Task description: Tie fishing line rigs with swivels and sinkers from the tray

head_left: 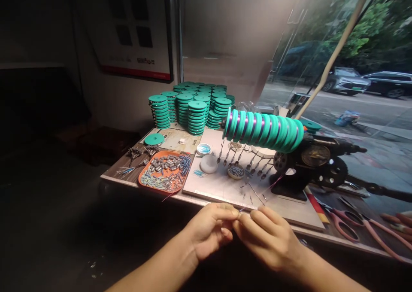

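Observation:
My left hand [210,231] and my right hand [267,236] meet fingertip to fingertip just in front of the table's near edge. Both pinch a thin purple fishing line [257,196] that runs up and to the right toward the black hand-crank winder [313,165]. On the winder's shaft sits a tilted row of green spools [264,130] wound with purple line. Whatever tiny part sits between my fingertips is too small to make out.
Stacks of green spools [189,105] stand at the back. An orange tray [164,171] of small metal sleeves lies at the left, small dishes [208,163] and swivel pieces [254,165] on a white board [222,187]. Pink-handled scissors [346,221] lie at the right.

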Demonstrator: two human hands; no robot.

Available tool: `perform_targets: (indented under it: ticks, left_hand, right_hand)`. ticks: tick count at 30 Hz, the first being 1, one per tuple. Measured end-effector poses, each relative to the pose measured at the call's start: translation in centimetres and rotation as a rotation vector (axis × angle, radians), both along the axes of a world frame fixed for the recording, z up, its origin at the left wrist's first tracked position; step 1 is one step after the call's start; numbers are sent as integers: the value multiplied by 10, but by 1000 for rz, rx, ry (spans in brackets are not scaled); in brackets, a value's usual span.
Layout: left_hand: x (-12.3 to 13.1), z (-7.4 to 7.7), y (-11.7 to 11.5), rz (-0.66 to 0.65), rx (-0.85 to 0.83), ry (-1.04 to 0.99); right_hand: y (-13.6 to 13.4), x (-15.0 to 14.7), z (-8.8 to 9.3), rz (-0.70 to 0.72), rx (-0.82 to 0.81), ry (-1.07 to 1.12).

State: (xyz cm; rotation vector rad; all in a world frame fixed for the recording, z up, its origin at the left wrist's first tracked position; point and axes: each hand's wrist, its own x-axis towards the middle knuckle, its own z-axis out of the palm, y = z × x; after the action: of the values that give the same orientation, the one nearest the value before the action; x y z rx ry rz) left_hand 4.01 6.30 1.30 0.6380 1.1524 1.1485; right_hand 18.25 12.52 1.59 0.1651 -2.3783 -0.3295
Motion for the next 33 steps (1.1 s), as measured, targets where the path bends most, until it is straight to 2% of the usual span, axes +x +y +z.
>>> perform_targets:
  ticks: [3, 4, 6, 8, 11, 12, 14, 16, 18, 19, 20, 21, 23, 24, 25, 26, 27, 29, 31, 33]
  left_hand:
    - [1, -1, -1, 18, 50, 62]
    - [1, -1, -2, 42, 84, 110]
    - [2, -3, -4, 108, 170, 224]
    - [3, -9, -7, 159, 349, 481]
    - [3, -22, -12, 243, 711, 1088]
    - [3, -26, -14, 286, 804, 1266]
    - [3, -31, -16, 333, 886, 1435]
    - [3, -28, -16, 279, 853, 1335]
    - [4, -20, -14, 236, 628, 904]
    - [3, -16, -12, 230, 471, 639]
    - [3, -11, -9, 225, 316, 397]
    - [2, -7, -7, 210, 181, 204]
    - [1, -1, -2, 138, 13, -13]
    - [0, 1, 0, 94, -26, -64]
    - [-1, 2, 0, 61, -64, -122]
    - [-1, 2, 0, 37, -92, -171]
    - [-1, 2, 0, 24, -107, -204]
    - [0, 2, -2, 13, -111, -230]
    - [3, 2, -4, 13, -85, -200]
    - [5, 2, -5, 24, -41, -138]
  right_hand:
    - [-10, -3, -7, -17, -86, -31]
    - [-12, -3, -7, -10, -160, -39]
    - [-14, -3, -1, 51, -410, -73]
    - [-9, -5, 12, 84, -751, -131]
    - [11, -20, 34, -47, -1289, -199]
    - [19, -29, 38, -90, -1420, -208]
    - [30, -46, 43, -103, -1557, -259]
    - [34, -57, 41, -88, -1556, -315]
    - [30, -54, 36, -106, -1519, -300]
    - [27, -47, 33, -118, -1421, -243]
    - [23, -38, 30, -124, -1247, -157]
    - [18, -27, 27, -118, -1007, -68]
    - [11, -8, 20, -59, -445, 28]
    - [9, 0, 15, -24, -224, 30]
    - [7, 4, 10, 1, -91, 8]
    - [6, 7, 5, 11, -31, -15]
    - [5, 8, 0, 12, -29, -4]
    - [3, 6, -12, -6, -170, 79]
    - [-3, 4, -23, -54, -451, 123]
    - [-12, 5, -32, -89, -734, 50]
